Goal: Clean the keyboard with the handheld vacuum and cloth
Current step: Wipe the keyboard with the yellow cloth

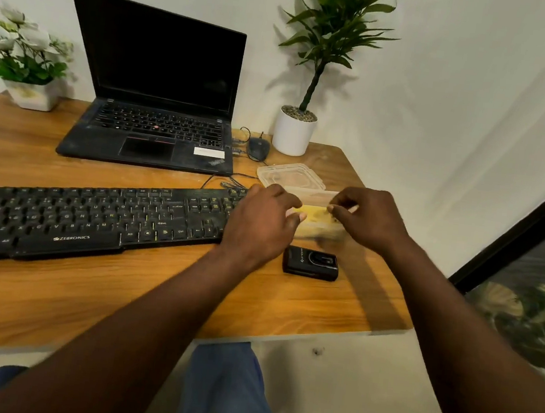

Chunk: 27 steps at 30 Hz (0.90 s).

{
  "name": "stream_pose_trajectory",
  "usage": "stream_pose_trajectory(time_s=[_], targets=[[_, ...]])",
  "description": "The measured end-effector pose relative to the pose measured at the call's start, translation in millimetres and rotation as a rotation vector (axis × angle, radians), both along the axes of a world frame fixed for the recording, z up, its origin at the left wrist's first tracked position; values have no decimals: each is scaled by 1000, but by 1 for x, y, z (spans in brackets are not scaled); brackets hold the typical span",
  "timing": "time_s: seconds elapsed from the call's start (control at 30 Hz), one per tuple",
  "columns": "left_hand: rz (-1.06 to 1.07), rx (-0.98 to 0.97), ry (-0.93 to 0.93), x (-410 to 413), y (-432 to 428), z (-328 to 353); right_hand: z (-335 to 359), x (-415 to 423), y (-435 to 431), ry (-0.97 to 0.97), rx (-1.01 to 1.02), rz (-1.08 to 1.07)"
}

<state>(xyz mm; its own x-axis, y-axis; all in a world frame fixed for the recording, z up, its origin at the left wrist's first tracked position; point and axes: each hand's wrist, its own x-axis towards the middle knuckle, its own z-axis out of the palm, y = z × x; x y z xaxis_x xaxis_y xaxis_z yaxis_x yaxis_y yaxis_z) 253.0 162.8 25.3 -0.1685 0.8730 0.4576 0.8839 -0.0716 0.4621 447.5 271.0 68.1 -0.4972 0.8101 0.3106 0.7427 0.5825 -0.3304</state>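
A black Zebronics keyboard (pixel 93 216) lies across the wooden desk (pixel 152 294) in front of me. Right of it stands a clear plastic container (pixel 321 227) with a yellow cloth (pixel 314 214) inside. My left hand (pixel 262 225) grips the container's left side, thumb on its rim, and covers the keyboard's right end. My right hand (pixel 368 217) pinches the container's top edge or the cloth; which one is blurred. A small black handheld vacuum (pixel 310 262) lies on the desk just in front of the container, touched by neither hand.
The container's clear lid (pixel 290 174) lies behind it. An open black laptop (pixel 155 91) stands at the back, with a wired mouse (pixel 258 147) and a potted plant (pixel 295 130) to its right. A flower pot (pixel 32 94) sits back left. The desk's right edge is close.
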Motion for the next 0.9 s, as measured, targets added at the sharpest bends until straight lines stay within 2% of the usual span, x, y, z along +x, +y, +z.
stream_pose_trajectory(time_s=[0.1, 0.2, 0.57, 0.7, 0.8, 0.9], targets=[[-42, -124, 158, 0, 22, 9, 2, -19, 32, -283, -9, 66], [-47, -159, 196, 0, 29, 4, -6, -36, 50, -476, -23, 94], [-1, -78, 99, 0, 29, -10, -12, -54, 59, -565, -79, 17], [-8, -84, 9, -5, 20, -8, -3, -51, 44, -367, -24, -15], [5, -64, -131, -12, 10, -2, 10, -49, 26, -32, 90, -61], [60, 1, -184, -30, -5, 6, 23, -61, 11, 268, 78, -96]])
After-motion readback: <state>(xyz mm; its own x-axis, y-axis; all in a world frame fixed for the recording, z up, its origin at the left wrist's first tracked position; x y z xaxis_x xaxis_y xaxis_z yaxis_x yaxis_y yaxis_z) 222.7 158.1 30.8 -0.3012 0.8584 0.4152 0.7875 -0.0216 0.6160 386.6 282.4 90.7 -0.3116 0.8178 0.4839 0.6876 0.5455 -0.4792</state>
